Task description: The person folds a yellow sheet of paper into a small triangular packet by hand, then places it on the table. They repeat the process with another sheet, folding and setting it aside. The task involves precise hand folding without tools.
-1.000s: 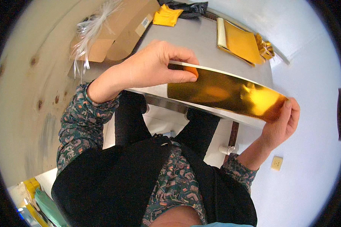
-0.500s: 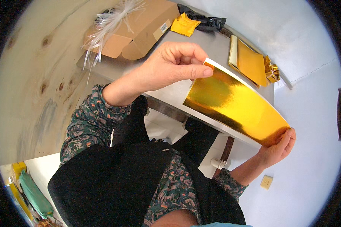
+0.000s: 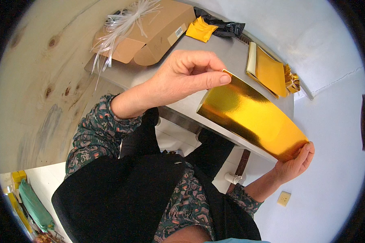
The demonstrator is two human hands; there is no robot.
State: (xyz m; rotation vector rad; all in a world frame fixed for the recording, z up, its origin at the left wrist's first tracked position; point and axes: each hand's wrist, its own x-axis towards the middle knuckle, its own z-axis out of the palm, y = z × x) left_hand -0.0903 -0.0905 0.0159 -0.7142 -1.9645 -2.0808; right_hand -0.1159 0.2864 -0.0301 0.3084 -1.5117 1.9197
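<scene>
A sheet of shiny gold foil paper point(image 3: 251, 115) is stretched between my two hands above the near edge of the grey table point(image 3: 144, 75). At its upper left corner my left hand point(image 3: 182, 75) is closed, with the thumb on top and the fingers curled beneath. My right hand point(image 3: 297, 162) pinches the far right corner between thumb and fingers. The sheet bows slightly, and its left edge curls to show a pale underside. Part of the left fingers is hidden behind the thumb.
An open cardboard box point(image 3: 162, 36) with a bundle of white plastic strips point(image 3: 127, 26) stands at the back left. Behind are a folded yellow packet point(image 3: 200, 29) and black plastic point(image 3: 230, 28). A stack of gold sheets point(image 3: 267, 71) and a bundled gold piece point(image 3: 292, 81) lie by the right wall.
Both hands and the gold sheet have shifted slightly downward in the picture. The sheet has tilted a little, and its left edge curls more. The grip of both hands stays the same.
</scene>
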